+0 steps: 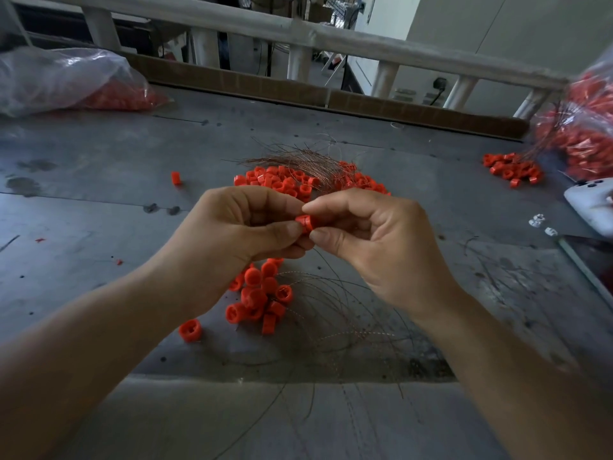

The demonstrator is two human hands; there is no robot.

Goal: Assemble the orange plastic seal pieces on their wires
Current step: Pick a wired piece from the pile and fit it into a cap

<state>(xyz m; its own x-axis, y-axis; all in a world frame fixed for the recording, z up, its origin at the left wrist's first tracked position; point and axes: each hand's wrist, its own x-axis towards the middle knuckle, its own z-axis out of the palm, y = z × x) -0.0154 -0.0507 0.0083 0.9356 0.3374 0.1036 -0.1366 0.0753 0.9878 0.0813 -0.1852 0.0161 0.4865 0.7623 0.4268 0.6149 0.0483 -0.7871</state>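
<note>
Both hands meet mid-view above the grey desk (99, 194); left hand (245, 224) pinches an orange seal piece (306, 222) betw. thumb & forefinger, other fingers curled in; right hand (374, 237) pinches the same piece from the opp. side, forefinger on top, thumb below; piece sits betw. the fingertips, off the desk. A thin wire (333, 273) runs out from under the fingers toward 5 o'clock; can't tell if it's threaded through the piece.

At 12 o'clock from the hands: heap of loose orange pieces (282, 182) w/ a bundle of bare wires (305, 159) lying across its far edge. At 6 o'clock: cluster of orange pieces w/ wires (262, 293), their strands fanning toward 4 o'clock. One single piece (190, 330) lies at 7 o'clock just beside the cluster; another stray piece (176, 177) at 10 o'clock, apart from the heap.

Far at 10 o'clock: clear plastic bag (66, 81) holding orange pieces. At 2 o'clock: second bag (583, 127) packed w/ orange parts & wires, a small pile (512, 169) just in front of it. At 3 o'clock: white device (593, 200), partly cut off by the frame edge; small white bits (537, 222) near it. Cardboard strip (232, 81) lines the desk's far edge; pale railing (298, 31) behind.
</note>
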